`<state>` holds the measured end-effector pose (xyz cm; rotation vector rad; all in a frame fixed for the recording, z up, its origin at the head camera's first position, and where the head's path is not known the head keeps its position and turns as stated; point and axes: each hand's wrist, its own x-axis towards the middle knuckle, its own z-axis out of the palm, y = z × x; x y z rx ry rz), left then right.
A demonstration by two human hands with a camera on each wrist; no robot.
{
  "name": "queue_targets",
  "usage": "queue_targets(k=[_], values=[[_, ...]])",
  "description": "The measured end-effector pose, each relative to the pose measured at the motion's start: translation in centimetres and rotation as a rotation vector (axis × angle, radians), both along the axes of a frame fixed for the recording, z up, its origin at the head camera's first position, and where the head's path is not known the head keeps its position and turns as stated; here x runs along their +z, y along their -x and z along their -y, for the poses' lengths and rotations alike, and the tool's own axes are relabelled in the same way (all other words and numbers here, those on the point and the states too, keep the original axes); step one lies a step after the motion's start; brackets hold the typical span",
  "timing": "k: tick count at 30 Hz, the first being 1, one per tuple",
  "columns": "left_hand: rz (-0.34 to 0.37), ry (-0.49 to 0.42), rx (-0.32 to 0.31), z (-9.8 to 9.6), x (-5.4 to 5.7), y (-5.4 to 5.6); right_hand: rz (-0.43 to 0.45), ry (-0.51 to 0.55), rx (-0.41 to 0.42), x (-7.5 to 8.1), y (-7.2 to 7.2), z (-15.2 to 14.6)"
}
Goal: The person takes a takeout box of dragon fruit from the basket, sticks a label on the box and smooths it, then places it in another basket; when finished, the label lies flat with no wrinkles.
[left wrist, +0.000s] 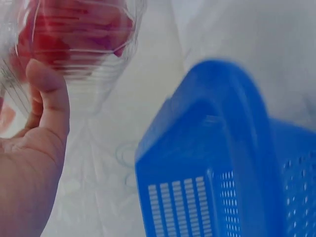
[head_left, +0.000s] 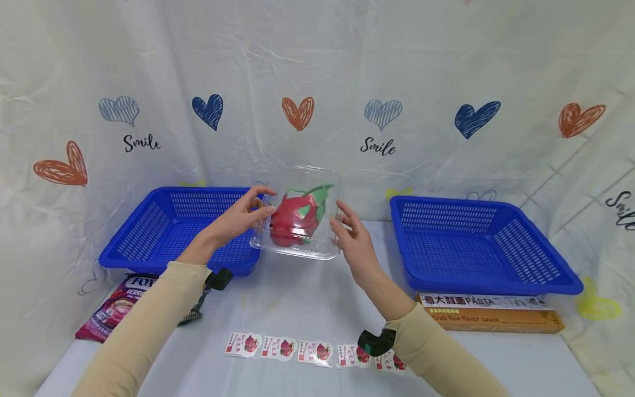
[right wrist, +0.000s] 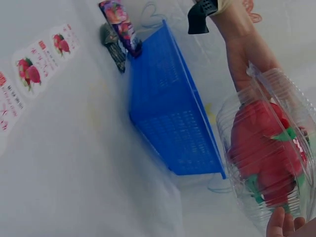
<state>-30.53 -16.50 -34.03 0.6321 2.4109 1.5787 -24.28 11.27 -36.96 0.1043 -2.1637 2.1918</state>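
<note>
Head view: above and on the near side of the clear box (head_left: 324,254), facing forward and down. Left wrist view: close, left of the box. Right wrist view: close, right of it, facing leftward. Head and right wrist views share the box and the blue basket (head_left: 173,234) at its left.

Clear, glossy plastic for the box (head_left: 317,251), finely ribbed along the sides, over the smooth, softly shining skin of the fruit (head_left: 292,219). Moulded, perforated plastic in both baskets (head_left: 481,286), with a low sheen along the edges. Shiny film for the bag (head_left: 108,313); smooth card on the carton (head_left: 491,321); flat, smooth paper in the labels (head_left: 315,353). Matt cloth in the sleeves (head_left: 146,328), dull plastic on the wrist cameras (head_left: 219,279), creased, faintly shiny sheeting across the backdrop (head_left: 332,60).
</note>
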Motion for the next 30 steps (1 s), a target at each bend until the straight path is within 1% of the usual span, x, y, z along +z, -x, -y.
queue_targets(k=[3,6,9,12,16,20,25,30], values=[[0.015,0.007,-0.015,-1.1,-0.2,-0.5,0.0,-0.011,0.003,-0.2,-0.4,-1.0],[0.032,0.002,-0.045,-2.1,-0.6,-0.9,0.0,-0.023,0.009,-0.4,-0.8,-2.0],[0.051,-0.006,-0.08,-3.0,-1.2,-1.3,0.015,-0.04,0.01,-0.7,-1.3,-2.8],[0.074,-0.009,-0.101,-3.8,-2.0,-1.8,0.046,-0.055,0.015,-1.2,-1.6,-3.6],[0.087,0.01,-0.101,-4.8,-3.0,-2.5,0.104,-0.074,0.024,-2.0,-2.1,-4.4],[0.089,0.027,-0.098,-6.0,-4.1,-3.1,0.135,-0.086,0.017,-2.7,-2.4,-5.3],[0.133,0.007,-0.096,-7.0,-5.4,-3.5,0.158,-0.131,0.005,-3.5,-2.7,-6.1],[0.172,0.018,-0.094,-7.4,-6.7,-4.0,0.198,-0.177,0.007,-4.6,-2.9,-6.8]])
